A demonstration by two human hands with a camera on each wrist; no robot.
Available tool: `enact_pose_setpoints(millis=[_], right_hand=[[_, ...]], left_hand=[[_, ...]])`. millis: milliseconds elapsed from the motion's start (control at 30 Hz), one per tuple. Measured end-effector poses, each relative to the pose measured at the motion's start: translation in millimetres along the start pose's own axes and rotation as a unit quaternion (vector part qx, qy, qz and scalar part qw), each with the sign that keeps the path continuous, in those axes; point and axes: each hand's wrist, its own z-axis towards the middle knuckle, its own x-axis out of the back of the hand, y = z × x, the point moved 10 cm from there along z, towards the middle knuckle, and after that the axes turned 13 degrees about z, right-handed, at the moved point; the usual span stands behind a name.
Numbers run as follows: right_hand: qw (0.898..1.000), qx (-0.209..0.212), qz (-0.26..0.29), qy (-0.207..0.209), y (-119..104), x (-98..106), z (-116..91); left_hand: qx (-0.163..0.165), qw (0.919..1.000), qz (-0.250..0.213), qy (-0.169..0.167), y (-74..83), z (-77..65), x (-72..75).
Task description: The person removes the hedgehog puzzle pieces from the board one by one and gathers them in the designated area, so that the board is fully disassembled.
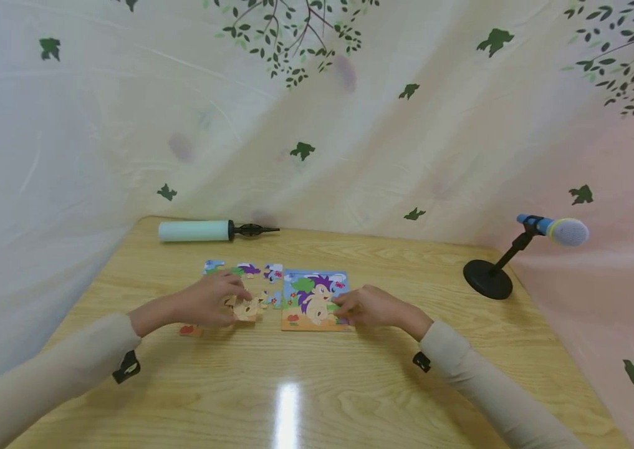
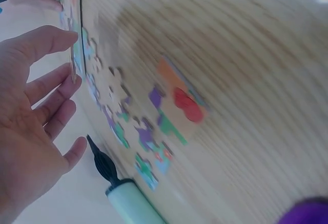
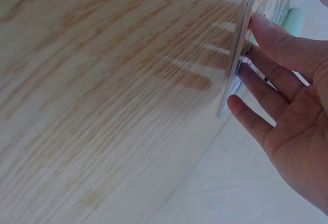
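Observation:
My left hand (image 1: 218, 299) pinches a beige and orange puzzle piece (image 1: 247, 310) between thumb and fingers, above the loose pieces. The left wrist view shows that piece (image 2: 73, 62) as a thin edge. Several loose jigsaw pieces (image 2: 146, 134) lie below, some overlapping, partly hidden by the hand in the head view. To their right is the puzzle board (image 1: 294, 321), showing a purple-haired hedgehog. My right hand (image 1: 374, 305) reaches over its right edge, the thumb and fingertips (image 3: 246, 70) resting on the picture and little finger spread away. Those fingertips hide part of the board.
A pale green hand pump (image 1: 196, 231) with a black nozzle lies at the table's back left. A microphone (image 1: 566, 231) on a black stand (image 1: 487, 279) is at the right. Behind the wooden table (image 1: 350, 386) hangs a leaf-patterned cloth (image 1: 238, 125).

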Motion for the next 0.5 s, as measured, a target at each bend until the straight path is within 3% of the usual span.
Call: enact_pose_setpoints(millis=[233, 500], right_hand=[[1.0, 0.0, -0.002, -0.001, 0, 0, 0], [1.0, -0.005, 0.001, -0.001, 0, 0, -1]], left_hand=[[-0.004, 1.0, 0.007, -0.005, -4.9, -17.3, -0.4], [-0.01, 0.9996, 0.015, -0.019, -5.5, -27.0, -4.0]])
